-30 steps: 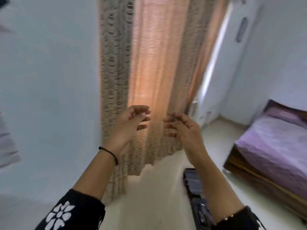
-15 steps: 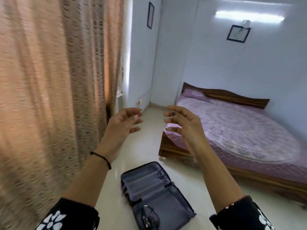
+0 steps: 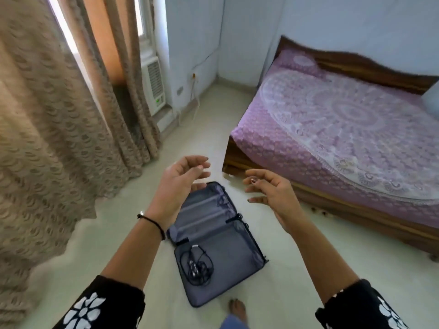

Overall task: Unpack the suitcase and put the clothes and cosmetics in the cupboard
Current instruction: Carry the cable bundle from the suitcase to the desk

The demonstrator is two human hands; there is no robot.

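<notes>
A dark blue suitcase lies open flat on the pale floor below my hands. Its two halves hold no clothes; a coiled black cord rests in the near half. My left hand hovers above the far half's left corner, fingers curled and apart, holding nothing. My right hand floats to the right of the suitcase, fingers spread and empty. No cupboard is in view.
A bed with a purple patterned cover and wooden frame fills the right side. Beige curtains hang at left, with a white air-conditioning unit behind them. My bare foot stands just past the suitcase's near edge.
My view has swung from the curtain and wall round and down to the suitcase and bed. Both hands stay raised and empty in the same pose.
</notes>
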